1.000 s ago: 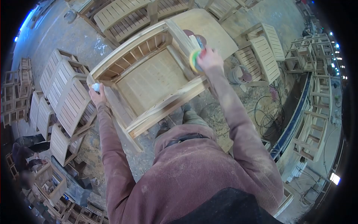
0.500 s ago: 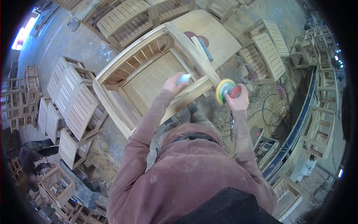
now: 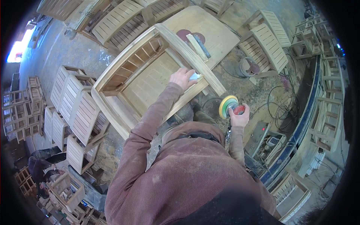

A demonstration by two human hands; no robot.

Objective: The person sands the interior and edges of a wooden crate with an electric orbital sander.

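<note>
My left hand (image 3: 180,78) is closed around a small pale-blue bottle (image 3: 194,76). The bottle's white tip is right at the corner where the front rail meets the arm of a wooden chair frame (image 3: 189,56). The frame lies in front of me, its slatted back to the left. In my right hand (image 3: 240,118), off to the right of the frame, a disc sander (image 3: 229,107) with a red top is gripped. Its yellow-and-green pad is turned up toward the frame, apart from the wood.
Behind the frame, a board (image 3: 221,32) carries sanding discs (image 3: 184,35) and wood strips (image 3: 197,47). A bucket (image 3: 245,68) stands at right, near coiled hoses (image 3: 279,107). Slatted chairs (image 3: 79,108) crowd the left. Another person (image 3: 39,170) is at far lower left.
My left hand has lowered the bottle to the frame's corner, moving slightly right. The sander in my right hand has come down and closer to my body, away from the frame's arm.
</note>
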